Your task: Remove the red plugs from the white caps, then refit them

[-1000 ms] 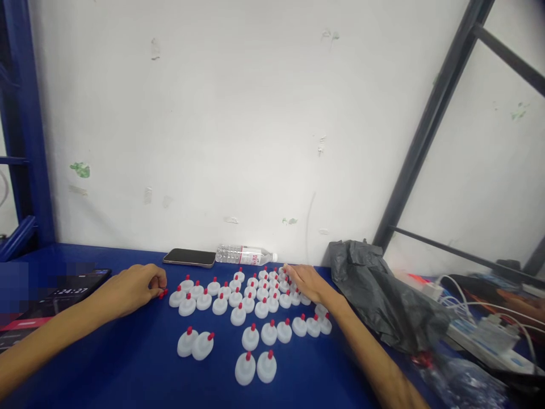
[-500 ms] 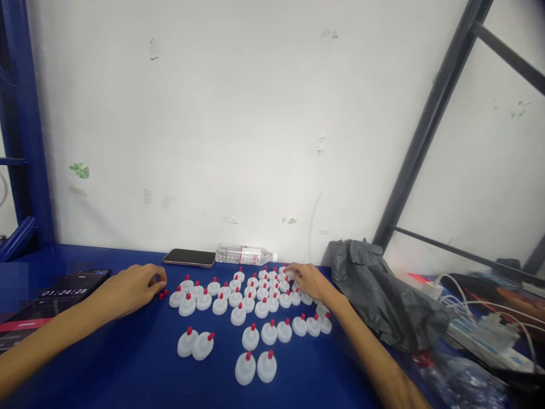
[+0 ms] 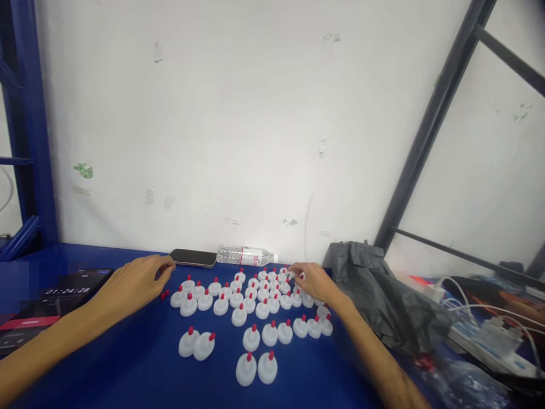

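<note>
Many white rounded pieces with red tips (image 3: 246, 369) stand on the blue table (image 3: 149, 363), most of them bunched at the middle and right. My left hand (image 3: 147, 276) is bent just above the table, left of the bunch, thumb and fingertips close together; whatever they hold, if anything, is too small to make out. Beside its fingertips lie a few small red caps (image 3: 164, 295). At the back right of the bunch, my right hand (image 3: 313, 281) has its curled fingers on a white piece, partly hidden by the fingers.
A dark phone (image 3: 193, 258) and a clear bottle (image 3: 246, 255) lie along the wall. Another screen showing a timer (image 3: 63, 295) lies at left. At right are a grey plastic bag (image 3: 366, 295), a power strip (image 3: 489, 341) with cables and clear plastic bags (image 3: 468, 380).
My left hand has risen slightly and moved right, away from the small red caps. My right hand stays at the back right of the bunch. The view has shifted slightly.
</note>
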Demonstrator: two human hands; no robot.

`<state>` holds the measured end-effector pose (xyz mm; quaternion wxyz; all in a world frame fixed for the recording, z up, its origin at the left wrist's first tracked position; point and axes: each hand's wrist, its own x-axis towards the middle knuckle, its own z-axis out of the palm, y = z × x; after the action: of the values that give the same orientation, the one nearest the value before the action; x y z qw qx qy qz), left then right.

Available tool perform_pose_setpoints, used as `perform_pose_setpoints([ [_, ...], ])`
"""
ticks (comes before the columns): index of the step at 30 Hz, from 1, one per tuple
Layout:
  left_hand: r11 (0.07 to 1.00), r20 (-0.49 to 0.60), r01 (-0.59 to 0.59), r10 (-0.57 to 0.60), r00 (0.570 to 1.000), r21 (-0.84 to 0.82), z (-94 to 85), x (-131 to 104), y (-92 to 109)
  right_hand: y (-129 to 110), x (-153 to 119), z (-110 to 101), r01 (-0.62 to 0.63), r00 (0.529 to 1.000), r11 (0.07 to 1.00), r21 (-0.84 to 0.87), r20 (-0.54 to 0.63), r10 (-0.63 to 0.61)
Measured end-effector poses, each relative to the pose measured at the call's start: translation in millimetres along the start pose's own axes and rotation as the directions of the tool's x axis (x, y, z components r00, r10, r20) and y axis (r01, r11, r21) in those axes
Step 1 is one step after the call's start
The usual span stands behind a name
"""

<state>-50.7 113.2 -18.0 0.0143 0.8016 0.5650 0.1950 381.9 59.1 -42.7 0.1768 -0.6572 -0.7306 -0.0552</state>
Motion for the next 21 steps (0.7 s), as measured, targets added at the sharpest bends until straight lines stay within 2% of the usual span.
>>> perform_pose_setpoints([
  [9, 0.987, -0.152, -0.155, 0.146, 0.978, -0.052, 23.5, 5, -9, -7, -4, -3, 0.023, 0.999, 0.998, 0.065, -0.027, -0.021],
  [15, 0.968, -0.201, -0.248, 0.234, 0.951, -0.049, 19.9, -2, 3, -12, -7, -17, 0.092, 0.982, 0.991, 0.094, -0.172, -0.075],
  [18, 0.957, -0.257, -0.291, 0.277, 0.926, -0.018, 22.0, -9, 13, -30, -8, -18, 0.171, 0.949, 0.980, 0.098, -0.285, -0.137],
  [21, 0.921, -0.306, -0.387, 0.378, 0.874, 0.034, 29.7, -18, 24, -65, -13, -12, 0.306, 0.898, 0.948, 0.090, -0.358, -0.256],
])
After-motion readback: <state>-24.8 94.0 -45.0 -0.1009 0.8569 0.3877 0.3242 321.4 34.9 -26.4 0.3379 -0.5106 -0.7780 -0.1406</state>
